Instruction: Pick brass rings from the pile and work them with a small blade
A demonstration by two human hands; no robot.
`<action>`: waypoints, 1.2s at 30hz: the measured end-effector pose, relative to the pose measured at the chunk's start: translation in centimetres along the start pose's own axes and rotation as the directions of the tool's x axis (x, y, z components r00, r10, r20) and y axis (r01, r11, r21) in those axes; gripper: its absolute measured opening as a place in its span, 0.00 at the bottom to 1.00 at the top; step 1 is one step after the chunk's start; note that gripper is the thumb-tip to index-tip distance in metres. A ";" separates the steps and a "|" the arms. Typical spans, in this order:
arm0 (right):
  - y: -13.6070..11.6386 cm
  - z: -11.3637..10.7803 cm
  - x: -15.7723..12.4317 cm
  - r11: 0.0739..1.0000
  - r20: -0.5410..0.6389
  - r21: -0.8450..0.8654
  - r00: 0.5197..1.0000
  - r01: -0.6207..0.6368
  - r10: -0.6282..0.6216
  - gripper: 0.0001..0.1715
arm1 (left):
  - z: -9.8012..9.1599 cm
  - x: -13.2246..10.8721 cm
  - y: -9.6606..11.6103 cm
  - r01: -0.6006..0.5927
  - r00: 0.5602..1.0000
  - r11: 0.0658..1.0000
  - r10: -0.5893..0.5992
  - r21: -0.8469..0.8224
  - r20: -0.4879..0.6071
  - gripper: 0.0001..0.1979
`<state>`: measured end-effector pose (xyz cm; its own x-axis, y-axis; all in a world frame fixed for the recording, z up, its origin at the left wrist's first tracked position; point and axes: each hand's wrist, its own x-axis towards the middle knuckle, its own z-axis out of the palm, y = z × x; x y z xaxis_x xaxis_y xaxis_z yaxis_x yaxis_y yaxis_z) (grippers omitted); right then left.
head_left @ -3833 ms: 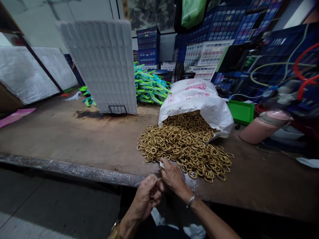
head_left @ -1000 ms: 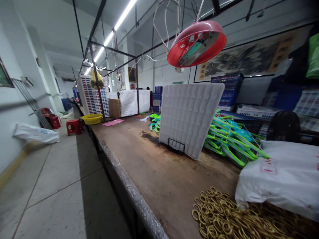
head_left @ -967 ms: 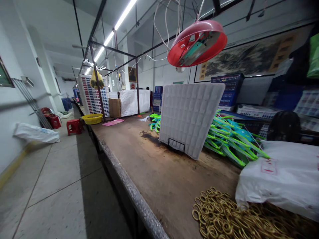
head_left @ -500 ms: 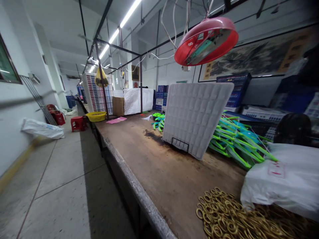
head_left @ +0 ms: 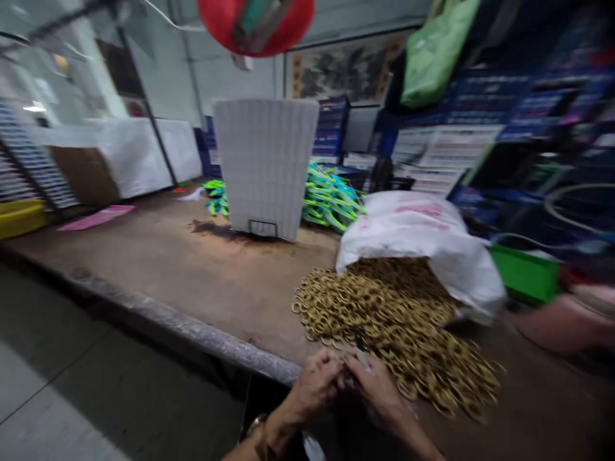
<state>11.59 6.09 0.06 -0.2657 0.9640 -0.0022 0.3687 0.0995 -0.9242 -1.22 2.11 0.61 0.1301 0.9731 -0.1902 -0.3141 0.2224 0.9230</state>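
My left hand (head_left: 314,383) and my right hand (head_left: 377,384) are close together at the table's front edge, fingertips nearly meeting. The fingers of both are curled closed. A small pale grey piece shows by the right thumb and fingers, but blur hides what it is. A heap of brass-coloured rings (head_left: 375,307) lies just beyond and to the right of the hands. The rings spread out of the mouth of a white woven sack (head_left: 408,218) lying on its side.
A white ridged panel (head_left: 264,166) stands upright in a black wire stand on the brown table (head_left: 158,262). Green and turquoise hangers (head_left: 331,195) lie behind it. A red lamp (head_left: 257,25) hangs above. At right are a green bin (head_left: 523,272) and a pinkish container (head_left: 567,320).
The view has swung right and down. Both my hands have come into sight, along with the sack's open mouth and more of the ring heap.
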 end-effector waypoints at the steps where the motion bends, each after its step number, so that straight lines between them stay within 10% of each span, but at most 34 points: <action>1: -0.3 -0.1 -0.2 0.999 0.003 0.044 1.000 -0.017 0.017 0.18 | 0.1 -0.4 0.3 0.037 0.999 0.999 -0.037 -0.015 0.013 0.19; 10: -2.2 -0.9 -3.5 0.992 0.035 0.116 0.999 -0.038 0.034 0.18 | 0.9 -2.7 -0.7 0.072 0.995 0.990 -0.063 -0.121 0.080 0.17; 23: -0.5 -0.5 -5.8 0.864 0.084 -0.454 0.975 0.219 -0.203 0.18 | 1.3 -3.1 -0.7 -0.053 0.998 0.998 0.052 0.043 0.026 0.18; 36: -0.5 -0.4 -5.9 0.824 0.098 -0.533 0.981 0.194 -0.167 0.19 | 0.9 -3.2 -1.5 -0.120 0.993 0.987 0.119 0.110 0.011 0.16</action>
<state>13.34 0.46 0.73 -0.4100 0.9048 0.1150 0.7269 0.4003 -0.5580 -0.31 -1.36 0.18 0.1023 0.9919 -0.0749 -0.2225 0.0962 0.9702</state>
